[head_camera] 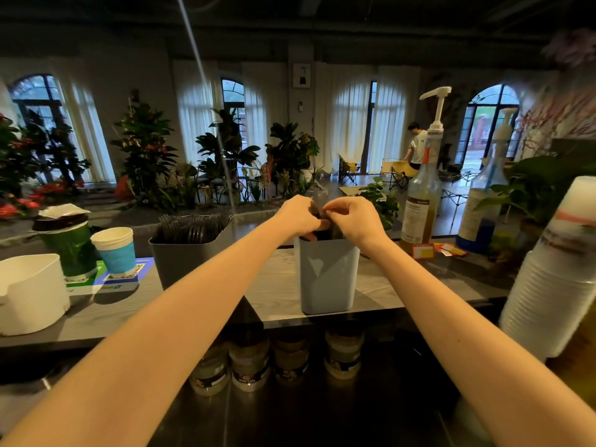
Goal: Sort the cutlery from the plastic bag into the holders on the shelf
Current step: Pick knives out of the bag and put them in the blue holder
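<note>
Two bare hands meet above the blue holder [328,275], which stands near the front edge of the shelf [380,285]. The left hand [298,214] and the right hand [350,217] both pinch a clear plastic bag [317,201] with dark cutlery inside, right over the holder's open top. A grey holder [187,253] full of dark cutlery stands just beside it on the left. Two paper cups [116,250] stand further left on the shelf.

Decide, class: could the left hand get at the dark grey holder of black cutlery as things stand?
Probably yes. The dark grey holder stands open-topped just left of the left hand, nothing between, though that hand is busy over the blue holder.
</note>
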Motion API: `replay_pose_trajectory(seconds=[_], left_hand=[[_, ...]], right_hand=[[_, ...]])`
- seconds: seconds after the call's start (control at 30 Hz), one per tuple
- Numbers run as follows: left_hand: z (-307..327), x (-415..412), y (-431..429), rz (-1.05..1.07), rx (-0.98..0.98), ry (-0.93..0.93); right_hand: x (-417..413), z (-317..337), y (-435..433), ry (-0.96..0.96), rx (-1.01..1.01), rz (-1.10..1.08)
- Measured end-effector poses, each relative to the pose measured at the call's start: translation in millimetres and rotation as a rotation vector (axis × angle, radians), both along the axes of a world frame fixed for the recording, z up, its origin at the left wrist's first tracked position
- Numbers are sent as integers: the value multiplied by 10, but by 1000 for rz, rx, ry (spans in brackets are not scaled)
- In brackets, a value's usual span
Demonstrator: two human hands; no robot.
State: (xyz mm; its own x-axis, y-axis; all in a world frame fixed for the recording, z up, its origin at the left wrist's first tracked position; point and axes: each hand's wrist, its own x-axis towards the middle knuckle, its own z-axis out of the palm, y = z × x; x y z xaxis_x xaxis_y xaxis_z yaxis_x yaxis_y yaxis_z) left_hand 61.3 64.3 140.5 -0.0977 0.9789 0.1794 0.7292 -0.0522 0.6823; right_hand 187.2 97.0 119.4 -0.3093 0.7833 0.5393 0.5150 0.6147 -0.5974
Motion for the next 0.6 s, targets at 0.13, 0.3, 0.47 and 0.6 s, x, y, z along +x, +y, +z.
replay_pose_trajectory(seconds=[0.13,0.3,0.47,0.6], left_hand=[[-3,-41,-6,101,-15,250],[-154,-88,-18,163,-24,236],[-156,-74,-128,170,127,92],[-177,-97,-310,210,279,-68]], right_hand=[[-23,35,1,-271,125,-192],[7,58,-108,-618,57,-288],[83,71,-164,-361,-14,-205],[207,20,-298,-117,29,-221]])
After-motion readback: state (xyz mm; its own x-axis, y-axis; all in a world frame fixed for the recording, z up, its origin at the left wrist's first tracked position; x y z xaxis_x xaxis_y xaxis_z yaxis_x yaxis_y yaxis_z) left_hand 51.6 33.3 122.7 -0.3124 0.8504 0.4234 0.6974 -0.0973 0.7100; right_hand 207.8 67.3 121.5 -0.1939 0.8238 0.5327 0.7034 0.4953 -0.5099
